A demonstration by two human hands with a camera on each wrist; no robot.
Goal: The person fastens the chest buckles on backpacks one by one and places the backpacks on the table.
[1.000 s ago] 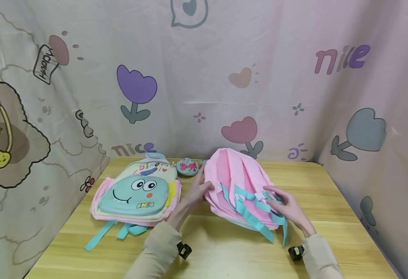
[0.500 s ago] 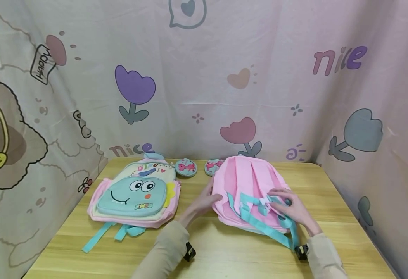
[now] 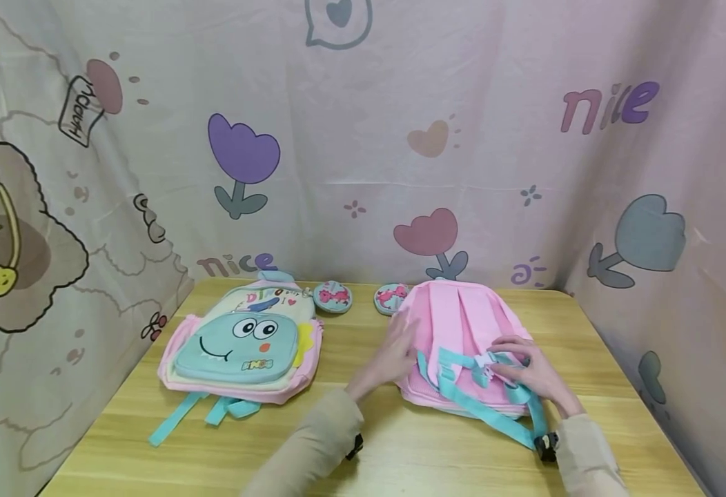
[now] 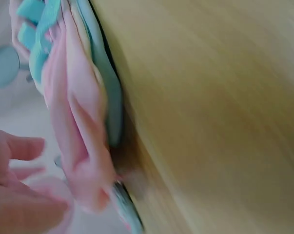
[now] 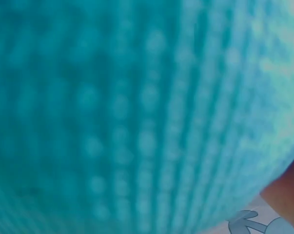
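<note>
A pink backpack [image 3: 422, 397] lies on the table with its back panel and turquoise straps [image 3: 487, 414] facing up. Beside its left edge is my left hand [image 3: 394, 352], fingers spread and holding nothing; in the left wrist view this hand [image 4: 22, 187] appears apart from the bag's pink side [image 4: 81, 112]. My right hand [image 3: 533, 369] is at the bag's right side, its bent fingers and thumb around a turquoise strap near the white buckle [image 3: 484, 360]. Blurred turquoise webbing [image 5: 137, 107] fills most of the right wrist view, with a bit of a finger [image 5: 288, 195] at the edge.
To the left lies a second backpack [image 3: 239, 345] with a dinosaur face, its loose straps [image 3: 179, 417] reaching forward. Two round pink-and-turquoise pouches [image 3: 333, 297] sit along the table's back edge, one partly behind the pink backpack. A printed curtain [image 3: 338, 124] hangs behind the wooden table [image 3: 425, 462].
The pink backpack has shifted right and settled flatter, uncovering the second round pouch. My left hand has come off its left edge. The right hand has moved right along with the straps.
</note>
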